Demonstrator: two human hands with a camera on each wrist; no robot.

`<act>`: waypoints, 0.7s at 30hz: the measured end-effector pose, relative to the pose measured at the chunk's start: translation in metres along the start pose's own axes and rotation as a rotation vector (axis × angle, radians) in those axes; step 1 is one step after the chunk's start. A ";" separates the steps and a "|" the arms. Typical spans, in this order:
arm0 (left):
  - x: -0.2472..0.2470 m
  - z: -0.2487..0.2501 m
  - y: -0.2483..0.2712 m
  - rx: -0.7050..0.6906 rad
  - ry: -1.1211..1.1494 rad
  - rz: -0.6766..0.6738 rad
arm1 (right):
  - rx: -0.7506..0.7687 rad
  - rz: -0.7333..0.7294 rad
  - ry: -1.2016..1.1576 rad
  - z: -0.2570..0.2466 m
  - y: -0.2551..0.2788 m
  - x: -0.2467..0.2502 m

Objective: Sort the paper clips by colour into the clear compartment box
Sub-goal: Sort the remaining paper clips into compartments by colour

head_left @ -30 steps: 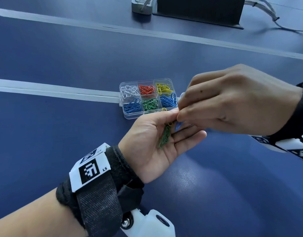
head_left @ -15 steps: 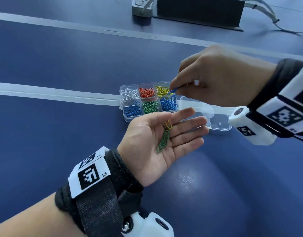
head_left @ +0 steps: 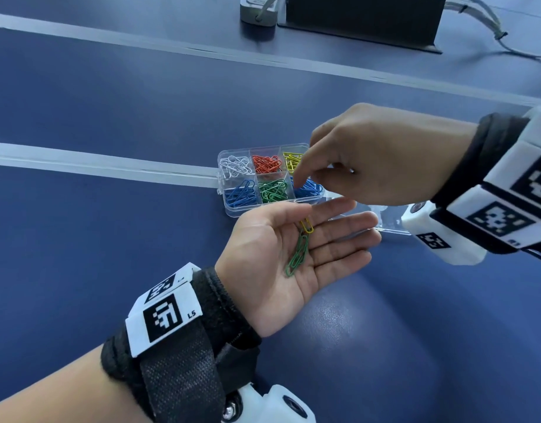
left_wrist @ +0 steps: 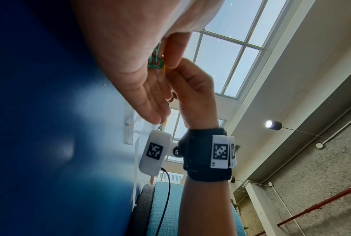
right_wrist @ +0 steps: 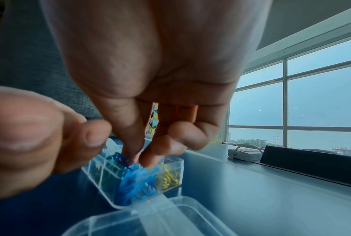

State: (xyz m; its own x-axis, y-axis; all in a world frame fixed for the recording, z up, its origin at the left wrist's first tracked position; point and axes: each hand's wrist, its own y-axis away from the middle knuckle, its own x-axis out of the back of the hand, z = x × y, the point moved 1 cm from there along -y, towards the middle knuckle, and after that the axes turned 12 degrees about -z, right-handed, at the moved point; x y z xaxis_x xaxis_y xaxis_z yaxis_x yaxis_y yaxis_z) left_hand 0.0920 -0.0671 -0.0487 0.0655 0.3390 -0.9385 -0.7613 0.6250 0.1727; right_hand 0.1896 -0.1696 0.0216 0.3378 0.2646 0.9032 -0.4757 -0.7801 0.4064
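The clear compartment box (head_left: pixel 221 178) sits on the blue table, its six cells holding white, red, yellow, blue, green and blue clips. My left hand (head_left: pixel 339 239) is palm up just in front of it, fingers straight. A few linked green clips (head_left: pixel 298 257) and one yellow clip (head_left: pixel 306 226) lie on the palm. My right hand (head_left: pixel 306 178) hovers over the box's near right cell. Its index finger points down and its parted fingertips (right_wrist: pixel 130 148) touch the blue clips (right_wrist: pixel 134 180). I see no clip pinched there.
The box's clear lid (head_left: pixel 385 221) lies open flat to the right, under my right wrist. A black device (head_left: pixel 360 19), a grey adapter (head_left: pixel 258 10) and cables (head_left: pixel 492 22) stand at the far edge. White tape strips (head_left: pixel 95 166) cross the table.
My right hand pinched a blue clip off the left palm, carried it over the box and came down onto the near right blue cell with its fingers parted. The left hand stayed still.
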 end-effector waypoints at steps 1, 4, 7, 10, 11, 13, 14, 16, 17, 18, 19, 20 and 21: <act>0.000 0.000 0.000 -0.002 -0.002 0.000 | 0.003 -0.010 0.009 0.000 0.000 -0.001; 0.000 0.001 0.000 -0.002 0.002 -0.003 | -0.006 0.015 0.021 0.000 0.000 -0.001; 0.000 0.000 0.001 -0.005 0.008 -0.004 | 0.045 0.068 -0.020 0.000 0.002 0.003; -0.001 0.000 0.000 -0.003 0.014 -0.010 | 0.021 0.016 -0.011 -0.001 0.002 0.003; -0.001 0.000 0.000 -0.002 0.017 -0.014 | 0.006 -0.015 0.002 -0.001 0.003 0.002; -0.001 0.000 0.000 -0.002 0.024 -0.019 | 0.007 -0.035 -0.005 -0.003 0.004 0.001; -0.001 0.001 0.000 -0.004 0.028 -0.021 | 0.013 -0.017 -0.028 -0.004 0.005 0.003; 0.000 0.001 0.001 -0.012 0.037 -0.027 | 0.020 0.042 -0.096 -0.004 0.007 0.008; -0.001 0.000 0.001 -0.015 0.041 -0.029 | 0.020 0.059 -0.137 -0.004 0.009 0.011; -0.001 0.000 0.001 -0.018 0.042 -0.031 | 0.017 0.046 -0.178 -0.006 0.010 0.013; -0.001 0.000 0.001 -0.021 0.035 -0.032 | 0.018 -0.003 -0.209 -0.009 0.011 0.014; -0.002 0.000 0.001 -0.024 0.024 -0.033 | 0.021 -0.077 -0.226 -0.012 0.011 0.014; -0.002 0.000 0.001 -0.028 0.012 -0.034 | 0.027 -0.154 -0.232 -0.013 0.012 0.012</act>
State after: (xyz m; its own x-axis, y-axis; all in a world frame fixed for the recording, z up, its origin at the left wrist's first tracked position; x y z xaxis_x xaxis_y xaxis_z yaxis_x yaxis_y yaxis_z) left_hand 0.0909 -0.0676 -0.0467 0.0844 0.3091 -0.9473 -0.7764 0.6162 0.1320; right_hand 0.1772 -0.1681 0.0390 0.5829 0.2472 0.7740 -0.3830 -0.7565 0.5301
